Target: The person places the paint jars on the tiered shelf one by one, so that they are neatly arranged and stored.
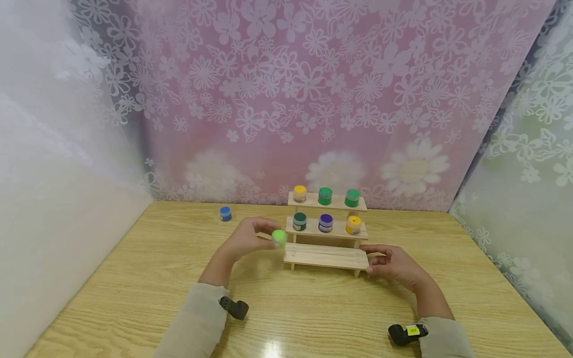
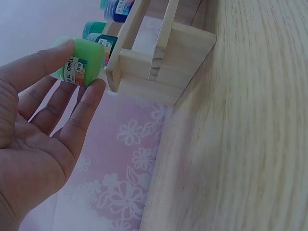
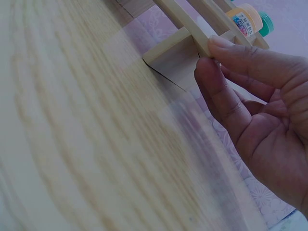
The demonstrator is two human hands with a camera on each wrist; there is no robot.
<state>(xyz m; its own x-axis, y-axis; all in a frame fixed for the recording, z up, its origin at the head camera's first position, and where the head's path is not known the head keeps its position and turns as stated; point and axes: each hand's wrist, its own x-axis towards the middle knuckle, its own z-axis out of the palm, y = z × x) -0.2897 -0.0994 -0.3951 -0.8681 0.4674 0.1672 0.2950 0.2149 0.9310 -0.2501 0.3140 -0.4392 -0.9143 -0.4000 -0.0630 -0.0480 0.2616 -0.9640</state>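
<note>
My left hand [image 1: 250, 239] pinches a light green paint jar [image 2: 79, 62] between thumb and fingers. That jar is held up by the left end of a three-step wooden display rack [image 1: 326, 255]. At the rack's other end, the thumb and fingers of my right hand [image 1: 396, 266] pinch the corner of the bottom step. On the top step stand a yellow paint jar [image 1: 300, 194] and two green ones. The middle step carries a dark green jar [image 1: 299, 222], a purple jar [image 1: 326, 223] and an orange-yellow jar [image 1: 353, 225]. The bottom step is bare.
A blue paint jar [image 1: 226, 214] stands on the wooden table [image 1: 313, 313], behind and left of my left hand. Flowered pink cloth [image 1: 286, 99] hangs behind the table's back edge, with pale cloth on both sides.
</note>
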